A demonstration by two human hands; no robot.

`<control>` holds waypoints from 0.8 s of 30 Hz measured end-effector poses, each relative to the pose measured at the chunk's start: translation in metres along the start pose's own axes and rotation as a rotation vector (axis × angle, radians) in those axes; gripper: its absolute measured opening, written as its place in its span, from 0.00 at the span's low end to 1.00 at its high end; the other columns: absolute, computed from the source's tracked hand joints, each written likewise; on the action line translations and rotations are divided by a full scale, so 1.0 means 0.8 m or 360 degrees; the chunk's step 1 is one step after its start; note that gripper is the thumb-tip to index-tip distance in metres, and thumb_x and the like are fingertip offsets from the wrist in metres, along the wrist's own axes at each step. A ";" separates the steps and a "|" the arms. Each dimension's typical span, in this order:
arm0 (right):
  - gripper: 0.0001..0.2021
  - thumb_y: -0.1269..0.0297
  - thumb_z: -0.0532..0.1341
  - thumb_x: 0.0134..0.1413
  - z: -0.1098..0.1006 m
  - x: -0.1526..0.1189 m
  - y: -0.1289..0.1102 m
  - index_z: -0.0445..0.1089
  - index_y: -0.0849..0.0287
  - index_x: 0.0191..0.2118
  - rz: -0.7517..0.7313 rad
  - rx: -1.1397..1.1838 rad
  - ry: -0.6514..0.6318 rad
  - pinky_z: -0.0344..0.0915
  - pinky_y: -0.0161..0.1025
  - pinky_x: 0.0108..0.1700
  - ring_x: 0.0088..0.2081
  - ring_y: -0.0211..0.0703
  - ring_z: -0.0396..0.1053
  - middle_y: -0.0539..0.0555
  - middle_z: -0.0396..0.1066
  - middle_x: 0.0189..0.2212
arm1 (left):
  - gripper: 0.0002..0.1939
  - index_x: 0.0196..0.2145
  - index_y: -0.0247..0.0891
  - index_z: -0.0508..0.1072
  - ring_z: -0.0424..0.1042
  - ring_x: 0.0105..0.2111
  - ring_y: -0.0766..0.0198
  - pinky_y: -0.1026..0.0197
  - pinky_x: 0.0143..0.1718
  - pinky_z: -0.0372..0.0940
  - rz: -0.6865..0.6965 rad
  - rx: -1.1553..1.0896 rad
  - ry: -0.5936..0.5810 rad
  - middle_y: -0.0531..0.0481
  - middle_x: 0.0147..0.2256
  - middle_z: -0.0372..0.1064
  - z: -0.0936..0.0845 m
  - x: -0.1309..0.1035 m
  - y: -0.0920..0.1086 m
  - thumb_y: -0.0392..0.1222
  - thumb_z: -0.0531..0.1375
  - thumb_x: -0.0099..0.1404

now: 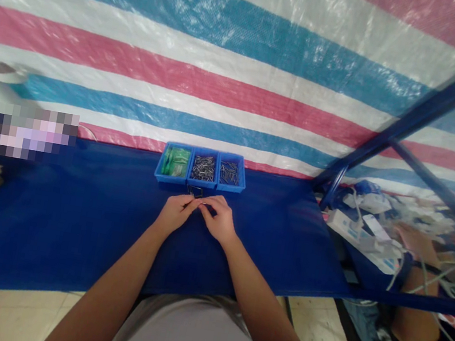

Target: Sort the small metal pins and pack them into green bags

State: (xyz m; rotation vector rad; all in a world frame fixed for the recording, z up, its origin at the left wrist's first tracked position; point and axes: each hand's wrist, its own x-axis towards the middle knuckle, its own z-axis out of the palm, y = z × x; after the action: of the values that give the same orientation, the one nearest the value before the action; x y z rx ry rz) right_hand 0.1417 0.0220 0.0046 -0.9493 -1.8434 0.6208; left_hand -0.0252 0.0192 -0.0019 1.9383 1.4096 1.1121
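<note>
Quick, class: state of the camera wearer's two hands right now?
Left hand: closed in a pinch; any held item is too small to tell.
Right hand: closed in a pinch beside it; contents likewise unclear.

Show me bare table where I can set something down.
On the blue table, one patch lies left of the left hand and bins; another lies right of the right hand, short of the white power strip. The middle is crowded, hands close to the bins.

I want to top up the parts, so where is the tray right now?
In the head view, the tray stands near mid-picture, by the far edge of the table, just beyond the left hand and right hand.
</note>
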 end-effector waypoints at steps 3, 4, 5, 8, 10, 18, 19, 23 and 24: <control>0.06 0.66 0.61 0.58 0.000 0.000 0.000 0.77 0.54 0.37 -0.0045 -0.0091 0.0032 0.68 0.44 0.44 0.40 0.45 0.69 0.55 0.76 0.34 | 0.20 0.22 0.36 0.70 0.64 0.22 0.69 0.66 0.26 0.57 0.0001 -0.0032 -0.0014 0.54 0.19 0.65 0.000 -0.001 0.000 0.49 0.53 0.67; 0.06 0.66 0.62 0.58 0.000 0.000 0.000 0.77 0.55 0.37 -0.0040 -0.0120 0.0055 0.68 0.44 0.44 0.40 0.45 0.69 0.55 0.75 0.34 | 0.19 0.23 0.36 0.71 0.65 0.22 0.69 0.66 0.26 0.58 -0.0003 -0.0055 -0.0014 0.54 0.20 0.66 0.000 -0.001 0.000 0.49 0.54 0.66; 0.06 0.65 0.62 0.57 0.000 0.000 0.001 0.77 0.55 0.37 -0.0022 -0.0141 0.0079 0.68 0.44 0.44 0.40 0.46 0.69 0.55 0.74 0.34 | 0.17 0.25 0.37 0.72 0.65 0.23 0.69 0.66 0.26 0.58 -0.0010 -0.0084 -0.0010 0.54 0.21 0.67 0.000 -0.002 0.001 0.50 0.55 0.66; 0.05 0.64 0.63 0.56 0.001 0.000 0.002 0.77 0.54 0.36 0.0098 -0.0099 0.0117 0.69 0.43 0.41 0.39 0.45 0.70 0.55 0.74 0.33 | 0.13 0.33 0.37 0.74 0.64 0.23 0.70 0.67 0.26 0.59 -0.0043 -0.0179 0.0012 0.56 0.23 0.66 0.000 -0.004 0.005 0.50 0.58 0.64; 0.05 0.64 0.63 0.55 0.002 0.000 0.004 0.76 0.55 0.36 0.0234 0.0025 0.0145 0.69 0.41 0.38 0.35 0.43 0.71 0.54 0.75 0.33 | 0.12 0.36 0.38 0.74 0.62 0.21 0.71 0.67 0.25 0.59 -0.0058 -0.0212 0.0016 0.57 0.22 0.65 0.001 -0.005 0.006 0.49 0.58 0.64; 0.10 0.56 0.65 0.49 0.008 0.003 0.010 0.71 0.57 0.32 0.0685 0.0711 0.0159 0.71 0.40 0.38 0.33 0.43 0.74 0.54 0.76 0.32 | 0.11 0.38 0.39 0.74 0.62 0.21 0.71 0.68 0.25 0.59 -0.0060 -0.0178 0.0026 0.58 0.22 0.64 0.006 -0.004 0.000 0.47 0.60 0.63; 0.11 0.56 0.65 0.48 0.009 0.004 0.011 0.71 0.57 0.32 0.0715 0.0744 0.0145 0.71 0.40 0.38 0.33 0.43 0.74 0.54 0.76 0.32 | 0.11 0.38 0.39 0.75 0.62 0.21 0.71 0.68 0.25 0.59 -0.0060 -0.0172 0.0036 0.57 0.21 0.64 0.007 -0.004 -0.001 0.47 0.60 0.63; 0.11 0.54 0.65 0.49 0.009 0.003 0.013 0.72 0.58 0.32 0.0741 0.0679 0.0103 0.70 0.39 0.36 0.31 0.42 0.73 0.54 0.76 0.30 | 0.12 0.39 0.39 0.74 0.64 0.21 0.70 0.67 0.26 0.60 -0.0061 -0.0124 0.0042 0.56 0.22 0.65 0.007 -0.004 -0.001 0.49 0.56 0.65; 0.11 0.55 0.64 0.50 0.008 0.002 0.013 0.73 0.58 0.33 0.0726 0.0622 0.0098 0.70 0.39 0.35 0.30 0.41 0.72 0.54 0.76 0.30 | 0.12 0.39 0.39 0.74 0.65 0.22 0.69 0.67 0.26 0.61 -0.0071 -0.0107 0.0035 0.56 0.23 0.66 0.006 -0.004 0.000 0.49 0.56 0.66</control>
State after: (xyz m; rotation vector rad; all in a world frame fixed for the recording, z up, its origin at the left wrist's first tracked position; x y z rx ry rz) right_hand 0.1387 0.0291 -0.0051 -1.1087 -1.3807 1.1673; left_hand -0.0220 0.0166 -0.0058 1.8447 1.4021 1.1484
